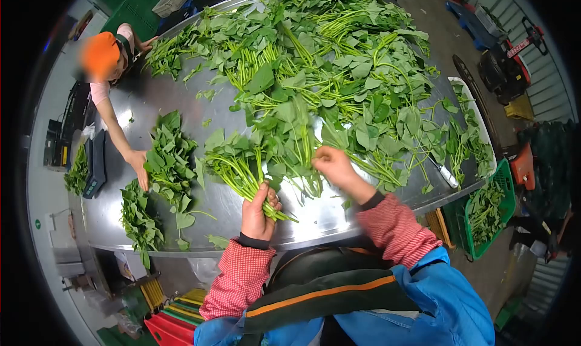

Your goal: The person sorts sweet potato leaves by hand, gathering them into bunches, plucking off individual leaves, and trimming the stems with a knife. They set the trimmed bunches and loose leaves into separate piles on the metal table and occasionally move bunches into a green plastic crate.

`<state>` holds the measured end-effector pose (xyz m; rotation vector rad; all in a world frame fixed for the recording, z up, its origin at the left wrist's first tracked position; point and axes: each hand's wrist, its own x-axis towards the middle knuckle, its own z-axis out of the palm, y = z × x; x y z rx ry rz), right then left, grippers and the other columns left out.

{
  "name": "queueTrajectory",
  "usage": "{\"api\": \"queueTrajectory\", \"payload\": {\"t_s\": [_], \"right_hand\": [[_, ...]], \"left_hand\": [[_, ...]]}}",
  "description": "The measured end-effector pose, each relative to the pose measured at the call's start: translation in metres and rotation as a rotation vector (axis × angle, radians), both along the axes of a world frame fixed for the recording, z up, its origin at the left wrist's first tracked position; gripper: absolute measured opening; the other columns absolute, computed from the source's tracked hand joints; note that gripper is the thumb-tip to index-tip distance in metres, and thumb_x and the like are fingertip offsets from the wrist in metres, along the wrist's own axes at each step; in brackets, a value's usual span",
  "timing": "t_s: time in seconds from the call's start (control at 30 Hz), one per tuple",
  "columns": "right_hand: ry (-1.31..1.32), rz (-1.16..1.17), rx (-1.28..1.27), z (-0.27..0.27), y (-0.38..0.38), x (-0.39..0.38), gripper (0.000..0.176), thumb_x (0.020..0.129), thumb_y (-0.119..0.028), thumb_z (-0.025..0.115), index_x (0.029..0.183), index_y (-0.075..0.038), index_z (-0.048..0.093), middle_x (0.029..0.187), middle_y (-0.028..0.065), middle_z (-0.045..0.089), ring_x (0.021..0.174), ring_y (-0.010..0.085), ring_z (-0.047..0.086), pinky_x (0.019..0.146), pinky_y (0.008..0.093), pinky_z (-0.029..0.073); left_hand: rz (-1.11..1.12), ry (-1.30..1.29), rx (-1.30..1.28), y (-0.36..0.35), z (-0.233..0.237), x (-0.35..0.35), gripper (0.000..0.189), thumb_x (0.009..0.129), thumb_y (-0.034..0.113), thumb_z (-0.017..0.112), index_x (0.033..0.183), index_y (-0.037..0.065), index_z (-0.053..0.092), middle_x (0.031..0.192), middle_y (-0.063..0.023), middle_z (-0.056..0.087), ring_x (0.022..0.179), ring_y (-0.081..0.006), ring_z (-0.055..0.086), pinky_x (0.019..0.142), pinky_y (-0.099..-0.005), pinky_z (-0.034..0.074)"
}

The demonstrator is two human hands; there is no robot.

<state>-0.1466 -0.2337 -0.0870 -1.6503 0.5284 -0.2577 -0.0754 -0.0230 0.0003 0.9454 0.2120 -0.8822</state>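
Note:
My left hand [260, 211] is wrapped round a bunch of green leafy stems [237, 167] near the front edge of the metal table [181, 95]. The bunch's leaves point away from me and its cut ends stick out below the fist. To the right, my right hand [333, 164] is closed, thumb against fingers, beside some upright leafy stems [296, 134]. Whether it grips any of them is too small to tell. A large pile of the same greens [363, 73] spreads across the table beyond both hands.
A co-worker in an orange cap [101, 56] reaches over the left side, one hand [139, 167] between leafy bunches [169, 158]. A dark scale [95, 164] stands at far left. A white-handled knife [446, 175] lies at right, near a white tub [478, 116] and green crate [505, 194].

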Motion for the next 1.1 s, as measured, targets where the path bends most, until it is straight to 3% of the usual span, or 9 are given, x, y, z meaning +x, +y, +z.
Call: {"api": "queueTrajectory", "payload": {"t_s": [0.03, 0.23, 0.3, 0.43, 0.5, 0.6, 0.73, 0.97, 1.1], "right_hand": [[0.026, 0.047, 0.203, 0.028, -0.007, -0.009, 0.018, 0.082, -0.021, 0.060, 0.088, -0.003, 0.062, 0.069, 0.0069, 0.060, 0.062, 0.0145, 0.056, 0.057, 0.0298, 0.045], [0.025, 0.656, -0.666, 0.063, 0.036, -0.066, 0.020, 0.080, -0.020, 0.057, 0.093, -0.004, 0.056, 0.080, 0.0169, 0.061, 0.077, 0.0357, 0.061, 0.067, 0.0453, 0.049], [0.100, 0.491, -0.515, 0.074, 0.036, -0.073, 0.018, 0.079, -0.018, 0.057, 0.093, -0.007, 0.056, 0.078, 0.0144, 0.060, 0.080, 0.0349, 0.061, 0.067, 0.0445, 0.049], [0.276, -0.038, -1.005, 0.062, -0.027, -0.099, 0.015, 0.078, -0.014, 0.059, 0.090, -0.004, 0.060, 0.077, 0.0149, 0.058, 0.074, 0.0346, 0.059, 0.062, 0.0427, 0.048], [0.460, 0.032, -1.291, 0.043, -0.057, -0.115, 0.010, 0.078, -0.013, 0.057, 0.077, -0.004, 0.058, 0.077, 0.0123, 0.060, 0.074, 0.0317, 0.060, 0.063, 0.0387, 0.049], [0.288, -0.005, -0.994, 0.048, -0.070, -0.126, 0.011, 0.082, -0.012, 0.056, 0.076, -0.003, 0.060, 0.072, 0.0062, 0.059, 0.070, 0.0232, 0.060, 0.060, 0.0326, 0.048], [0.218, -0.140, 0.266, 0.067, -0.074, -0.125, 0.018, 0.091, -0.019, 0.054, 0.093, -0.002, 0.063, 0.067, -0.0030, 0.053, 0.059, 0.0055, 0.049, 0.056, 0.0219, 0.042], [0.002, -0.235, 0.165, 0.057, -0.033, -0.119, 0.018, 0.087, -0.013, 0.059, 0.098, 0.001, 0.059, 0.070, -0.0005, 0.055, 0.060, 0.0060, 0.051, 0.056, 0.0227, 0.043], [0.072, -0.091, -0.581, 0.086, -0.011, -0.109, 0.023, 0.079, -0.005, 0.060, 0.101, 0.002, 0.058, 0.079, 0.0151, 0.059, 0.072, 0.0293, 0.060, 0.064, 0.0372, 0.049]], "left_hand": [[0.022, 0.002, 0.013, 0.006, -0.003, 0.000, 0.016, 0.092, 0.020, 0.058, 0.100, 0.007, 0.051, 0.070, 0.0027, 0.047, 0.057, -0.0062, 0.044, 0.055, -0.0220, 0.038], [0.147, -0.089, 0.008, 0.022, -0.009, 0.009, 0.012, 0.092, 0.017, 0.058, 0.095, 0.009, 0.050, 0.070, 0.0017, 0.048, 0.058, -0.0070, 0.043, 0.053, -0.0220, 0.037], [0.183, -0.137, 0.035, 0.015, 0.000, 0.010, 0.012, 0.092, 0.018, 0.058, 0.095, 0.009, 0.050, 0.070, 0.0017, 0.048, 0.058, -0.0076, 0.043, 0.053, -0.0226, 0.037], [0.156, -0.212, 0.053, 0.000, 0.010, 0.005, 0.013, 0.092, 0.018, 0.058, 0.098, 0.008, 0.050, 0.070, 0.0010, 0.048, 0.057, -0.0080, 0.043, 0.052, -0.0229, 0.036], [0.088, -0.218, 0.042, -0.008, 0.011, -0.004, 0.015, 0.092, 0.018, 0.058, 0.101, 0.007, 0.051, 0.071, 0.0018, 0.048, 0.058, -0.0070, 0.043, 0.053, -0.0220, 0.035], [0.037, -0.185, 0.020, -0.026, 0.018, -0.015, 0.013, 0.093, 0.017, 0.056, 0.099, 0.007, 0.051, 0.071, 0.0016, 0.049, 0.058, -0.0067, 0.043, 0.053, -0.0219, 0.036], [-0.043, -0.170, 0.011, -0.042, 0.017, -0.030, 0.013, 0.092, 0.017, 0.057, 0.098, 0.007, 0.050, 0.072, 0.0011, 0.049, 0.059, -0.0069, 0.044, 0.053, -0.0223, 0.036], [-0.147, -0.174, 0.024, -0.058, 0.011, -0.050, 0.013, 0.092, 0.015, 0.057, 0.099, 0.006, 0.052, 0.077, -0.0021, 0.054, 0.063, -0.0092, 0.049, 0.057, -0.0239, 0.043], [-0.159, -0.115, 0.026, -0.066, -0.003, -0.064, 0.012, 0.091, 0.008, 0.058, 0.101, 0.004, 0.053, 0.086, -0.0080, 0.062, 0.067, -0.0107, 0.055, 0.059, -0.0224, 0.047]]}}
